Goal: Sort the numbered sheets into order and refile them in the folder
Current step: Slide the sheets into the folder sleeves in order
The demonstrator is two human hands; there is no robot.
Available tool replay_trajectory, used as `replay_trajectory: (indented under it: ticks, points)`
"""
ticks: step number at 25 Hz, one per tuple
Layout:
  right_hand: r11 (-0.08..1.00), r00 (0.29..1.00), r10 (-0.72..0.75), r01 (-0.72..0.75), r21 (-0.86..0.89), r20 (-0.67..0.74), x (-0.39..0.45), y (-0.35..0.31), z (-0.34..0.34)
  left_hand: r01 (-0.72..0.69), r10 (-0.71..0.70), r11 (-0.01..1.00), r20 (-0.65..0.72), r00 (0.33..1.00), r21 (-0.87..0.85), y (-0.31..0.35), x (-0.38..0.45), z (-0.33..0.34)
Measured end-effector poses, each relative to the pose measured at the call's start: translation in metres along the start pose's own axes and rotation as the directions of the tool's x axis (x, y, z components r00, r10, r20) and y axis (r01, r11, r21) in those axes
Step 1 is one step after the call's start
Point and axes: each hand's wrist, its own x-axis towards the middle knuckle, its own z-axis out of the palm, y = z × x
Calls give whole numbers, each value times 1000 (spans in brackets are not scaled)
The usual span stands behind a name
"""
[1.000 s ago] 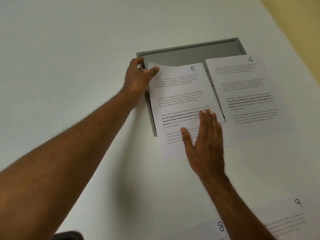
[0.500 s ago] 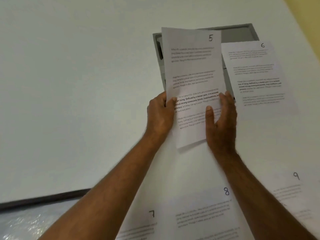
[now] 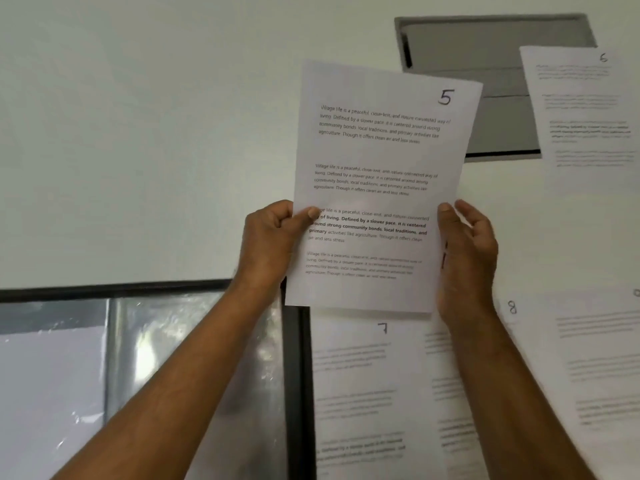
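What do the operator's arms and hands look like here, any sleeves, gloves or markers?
Both forearms are bare up to the frame edge, with no sleeve showing. The left hand and right hand wear no gloves, and no rings, watch, straps or markers show on the visible parts. Light hair shows on the forearms.

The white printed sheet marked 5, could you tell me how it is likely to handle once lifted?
The white printed sheet marked 5 is probably light and floppy: both the left hand and right hand grip its side edges. Its unsupported top would likely droop if tilted.
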Motion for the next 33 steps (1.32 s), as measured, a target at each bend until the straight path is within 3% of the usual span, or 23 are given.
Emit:
replay_trajectory:
  ticks: [2,4,8,10,11,14,16,18,22,27,30,33]
  points:
    - [992,985,101,-110,59,140,-29,4,9,-19,19,999,-9,1000,28,-14,-16,-32]
    - [992,964,126,-127,-10,235,-59,13,15,-41,40,994,7,999,100,-29,-35,-61]
    - [979,936,174,-132,-154,305,-121,31,17,-73,68,963,27,997,258,-62,-82,-113]
    - [960,927,190,-106,-261,322,-145,38,16,-160,151,906,54,987,393,-68,-98,-137]
    - [947,926,194,-90,-307,325,-154,42,16,-254,245,831,84,966,494,-71,-102,-150]
    - [923,932,182,-52,-381,314,-177,54,20,-432,469,460,202,860,776,-90,-104,-190]
    - [920,940,161,-32,-390,302,-189,61,23,-389,470,303,219,855,870,-108,-107,-208]
    - [915,947,159,-35,-403,278,-199,66,27,-348,399,211,244,884,914,-123,-112,-220]
    - [849,938,227,-57,-526,264,-211,74,30,-384,384,201,288,877,901,-138,-115,-231]
    - [763,935,219,15,-646,279,-224,83,22,-475,525,208,312,792,855,-141,-114,-232]
    - [843,960,178,-37,-537,214,-228,81,15,-508,560,233,313,767,829,-136,-113,-237]
    - [947,977,163,-116,-299,137,-227,76,14,-540,544,220,358,759,812,-122,-109,-242]
